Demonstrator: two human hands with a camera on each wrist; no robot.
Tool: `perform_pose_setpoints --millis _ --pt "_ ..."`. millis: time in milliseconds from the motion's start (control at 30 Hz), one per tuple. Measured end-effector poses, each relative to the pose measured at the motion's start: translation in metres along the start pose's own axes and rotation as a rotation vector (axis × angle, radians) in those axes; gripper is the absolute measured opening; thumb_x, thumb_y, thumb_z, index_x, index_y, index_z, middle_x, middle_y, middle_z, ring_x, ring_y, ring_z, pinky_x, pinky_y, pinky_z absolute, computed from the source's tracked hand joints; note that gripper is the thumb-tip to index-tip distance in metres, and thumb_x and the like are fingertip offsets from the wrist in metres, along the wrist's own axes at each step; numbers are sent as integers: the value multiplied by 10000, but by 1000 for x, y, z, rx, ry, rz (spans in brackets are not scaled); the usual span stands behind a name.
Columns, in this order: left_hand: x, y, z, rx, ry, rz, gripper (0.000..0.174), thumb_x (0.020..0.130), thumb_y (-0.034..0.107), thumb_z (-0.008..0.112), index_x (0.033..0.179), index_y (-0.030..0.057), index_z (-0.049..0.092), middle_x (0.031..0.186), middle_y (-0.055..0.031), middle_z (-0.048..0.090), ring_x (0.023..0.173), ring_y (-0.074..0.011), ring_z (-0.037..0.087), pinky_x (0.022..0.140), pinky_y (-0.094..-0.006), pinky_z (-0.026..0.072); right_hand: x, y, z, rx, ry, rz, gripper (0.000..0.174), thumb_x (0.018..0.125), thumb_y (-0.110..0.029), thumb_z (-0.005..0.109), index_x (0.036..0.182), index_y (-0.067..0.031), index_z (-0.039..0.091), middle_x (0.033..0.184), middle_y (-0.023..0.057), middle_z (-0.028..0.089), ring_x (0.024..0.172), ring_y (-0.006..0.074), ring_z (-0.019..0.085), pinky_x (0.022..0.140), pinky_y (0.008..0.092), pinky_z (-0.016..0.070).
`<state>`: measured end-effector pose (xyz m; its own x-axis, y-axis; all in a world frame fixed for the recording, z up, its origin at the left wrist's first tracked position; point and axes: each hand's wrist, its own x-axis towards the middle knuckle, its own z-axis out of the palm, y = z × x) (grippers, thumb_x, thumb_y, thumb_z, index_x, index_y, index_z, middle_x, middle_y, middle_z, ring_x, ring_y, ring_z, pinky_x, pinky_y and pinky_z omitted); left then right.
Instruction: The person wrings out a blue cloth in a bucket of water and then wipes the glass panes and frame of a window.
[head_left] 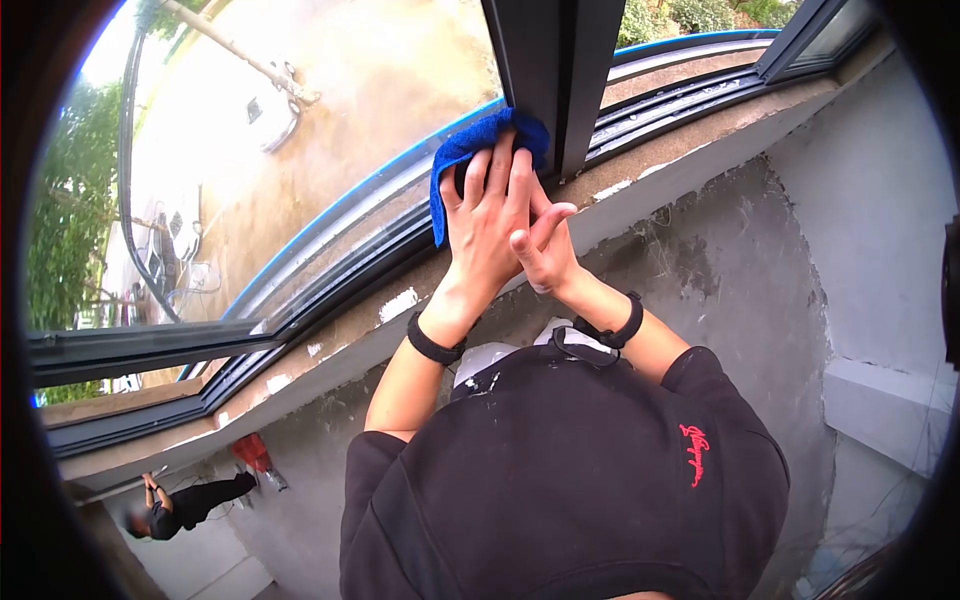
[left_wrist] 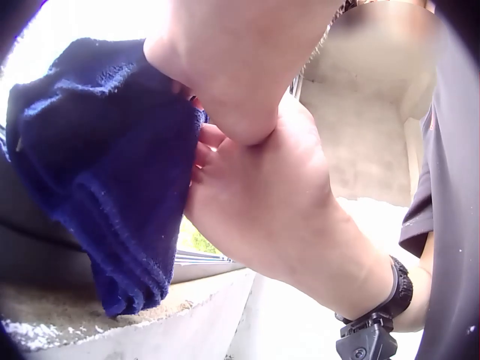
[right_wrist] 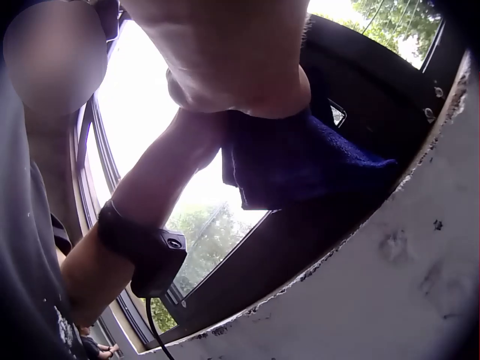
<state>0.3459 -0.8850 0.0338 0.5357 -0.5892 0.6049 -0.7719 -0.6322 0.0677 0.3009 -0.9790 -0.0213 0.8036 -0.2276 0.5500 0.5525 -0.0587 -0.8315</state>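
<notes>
A blue cloth (head_left: 470, 140) is bunched at the foot of the dark upright window post, and its loose folds hang down toward the sill in the left wrist view. My left hand (head_left: 485, 225) grips it from above, fingers spread over the fabric and thumb sticking out to the right. Close against it, my right hand (head_left: 552, 250) holds the cloth's right side; its thumb crosses near the left one, and its other fingers are partly hidden. In the right wrist view the cloth (right_wrist: 277, 165) hangs beneath the hand, dark against the frame.
The dark window frame (head_left: 545, 70) rises right behind the cloth. Below runs a rough concrete sill (head_left: 400, 300) with chipped white patches. An opened sash (head_left: 150, 345) stands at left. Another person (head_left: 190, 505) in dark clothes is at lower left, near a red item (head_left: 253, 452).
</notes>
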Motion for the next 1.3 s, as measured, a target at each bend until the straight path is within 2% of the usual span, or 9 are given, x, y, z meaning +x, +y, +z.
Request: perform_pose_setpoints --millis 367,600,667,733,767,933,1133,1200,1300 --pt "-29 -1 29 0 -60 -13 690 928 626 535 1309 51 551 1447 -128 530 1311 -279 446 1100 -485 262 -35 37 3 23 31 143 1081 918 -664 584 1506 162 209 1498 325 392 1382 372 448 1091 405 396" --pt "-32 -10 34 -104 6 -5 700 972 601 486 1380 32 471 1457 -128 522 1323 -286 425 1113 -485 244 -23 26 5 -152 57 22 1158 845 -726 630 1514 131 230 1530 328 359 1396 416 435 1091 426 405" --pt "-26 -12 27 -185 51 -20 690 1004 578 439 1423 29 427 1484 -130 506 1335 -329 384 1160 -518 167 -11 14 7 -190 57 -100 1163 842 -721 639 1512 136 230 1539 324 349 1396 413 435 1092 435 408" --pt "-12 -11 11 -199 55 -12 692 1010 581 423 1423 26 428 1472 -127 518 1327 -326 389 1144 -509 179 -9 8 18 -102 120 5 1155 847 -720 636 1498 147 239 1527 350 333 1388 418 434 1105 436 393" --pt "-6 -12 5 -183 66 2 694 1013 583 413 1426 24 426 1463 -123 525 1323 -320 390 1134 -499 183 -4 5 22 -93 141 -41 1145 853 -719 630 1493 149 244 1517 345 341 1373 407 447 1097 428 399" --pt "33 -21 -43 -35 94 101 615 931 580 566 1295 84 558 1377 -34 600 1259 -203 456 1078 -424 225 30 -49 46 133 163 -37 1117 870 -718 613 1479 148 256 1484 304 374 1333 356 470 1069 398 412" --pt "82 -20 -90 -17 293 191 664 896 628 589 1256 72 538 1325 -58 615 1203 -250 479 1067 -450 227 83 -85 50 34 192 -397 1060 890 -686 615 1458 142 274 1414 258 439 1261 298 515 1005 370 443" --pt "102 -14 -121 -5 279 202 577 957 517 549 1316 65 547 1376 -53 614 1225 -269 507 1085 -449 224 106 -112 47 64 162 -438 1020 904 -654 619 1453 140 287 1386 252 462 1229 291 534 983 368 454" --pt "137 -13 -149 -52 483 259 488 926 402 590 1288 74 576 1201 -92 671 1163 -288 541 1029 -449 296 134 -152 45 119 85 -457 960 924 -606 624 1444 137 307 1343 243 496 1180 282 563 950 365 471"
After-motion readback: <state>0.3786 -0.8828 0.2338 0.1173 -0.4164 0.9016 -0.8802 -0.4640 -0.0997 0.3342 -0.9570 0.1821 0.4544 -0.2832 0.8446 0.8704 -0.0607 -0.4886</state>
